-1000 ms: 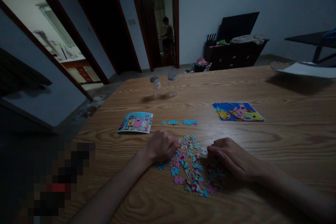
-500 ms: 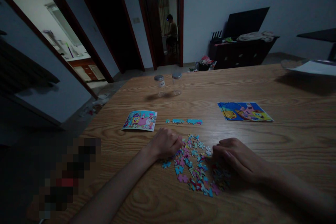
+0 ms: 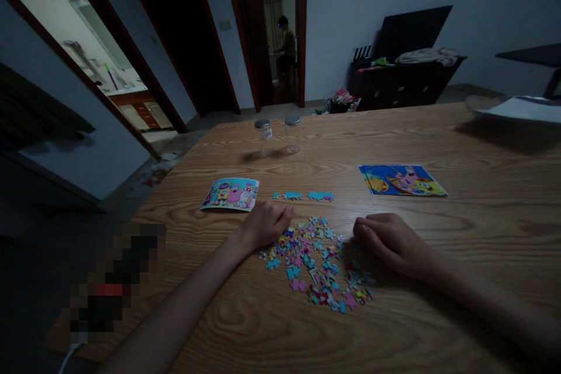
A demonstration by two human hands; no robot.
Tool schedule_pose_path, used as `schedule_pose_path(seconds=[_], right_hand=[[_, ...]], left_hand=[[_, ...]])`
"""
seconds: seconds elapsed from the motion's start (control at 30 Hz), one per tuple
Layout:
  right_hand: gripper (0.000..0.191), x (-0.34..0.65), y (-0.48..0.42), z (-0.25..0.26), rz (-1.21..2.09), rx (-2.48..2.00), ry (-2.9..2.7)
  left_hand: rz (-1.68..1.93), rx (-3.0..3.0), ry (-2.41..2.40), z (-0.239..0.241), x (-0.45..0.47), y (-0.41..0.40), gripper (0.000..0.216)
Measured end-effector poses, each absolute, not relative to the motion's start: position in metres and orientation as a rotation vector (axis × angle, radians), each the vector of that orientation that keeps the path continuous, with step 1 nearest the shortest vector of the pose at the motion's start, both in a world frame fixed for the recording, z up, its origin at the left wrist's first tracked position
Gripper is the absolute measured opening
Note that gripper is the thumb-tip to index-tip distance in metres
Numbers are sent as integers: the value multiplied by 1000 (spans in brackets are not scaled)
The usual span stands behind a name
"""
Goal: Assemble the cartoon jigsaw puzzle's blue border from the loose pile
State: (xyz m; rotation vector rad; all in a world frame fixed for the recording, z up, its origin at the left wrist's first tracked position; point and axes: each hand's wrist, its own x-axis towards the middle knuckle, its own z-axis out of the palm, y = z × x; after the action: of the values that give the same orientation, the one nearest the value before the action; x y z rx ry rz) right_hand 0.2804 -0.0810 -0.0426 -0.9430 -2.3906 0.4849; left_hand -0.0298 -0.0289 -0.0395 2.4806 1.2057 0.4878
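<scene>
A loose heap of small jigsaw pieces point(image 3: 318, 266) lies on the table before me. At its upper left edge rests my left hand point(image 3: 268, 225), fingers curled closed; whether a piece is inside is hidden. My right hand point(image 3: 390, 241) is closed too, beside the heap's right edge, thumb against the curled fingers, its contents out of sight. Beyond the heap, a row of turquoise joined pieces point(image 3: 321, 196) and smaller bits runs across the wood. Left of that row lies a curved cartoon picture card point(image 3: 231, 194); to the right is a flat blue cartoon picture point(image 3: 403, 180).
Two clear jars, a labelled jar point(image 3: 265, 139) and a plain jar point(image 3: 293, 135), stand farther back on the wooden table point(image 3: 210, 315). A transparent dish point(image 3: 512, 110) sits at the far right. A blurred-out object point(image 3: 116, 286) is at lower left. A person point(image 3: 286, 47) sits beyond the doorway.
My right hand has drawn back from the heap, uncovering pieces at its right side. My left hand has shifted slightly left and away, showing more of the heap's upper left.
</scene>
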Motion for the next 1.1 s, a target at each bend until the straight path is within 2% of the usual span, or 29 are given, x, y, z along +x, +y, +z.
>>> schedule_pose_path(seconds=[0.1, 0.23, 0.5, 0.87, 1.1], right_hand=[[23, 276, -85, -40, 402, -903, -2404], [23, 268, -96, -38, 298, -788, -2470], [6, 254, -113, -31, 355, -625, -2661], [7, 248, -121, -38, 342, -602, -2721], [13, 248, -118, -39, 338, -632, -2662]], left_hand=[[567, 2334, 1141, -39, -28, -30, 59], [622, 2157, 1108, -37, -30, -26, 59], [353, 2075, 949, -16, -39, -21, 35], [144, 2257, 1211, 13, -48, -109, 7], [56, 2323, 1368, 3, -46, -132, 11]])
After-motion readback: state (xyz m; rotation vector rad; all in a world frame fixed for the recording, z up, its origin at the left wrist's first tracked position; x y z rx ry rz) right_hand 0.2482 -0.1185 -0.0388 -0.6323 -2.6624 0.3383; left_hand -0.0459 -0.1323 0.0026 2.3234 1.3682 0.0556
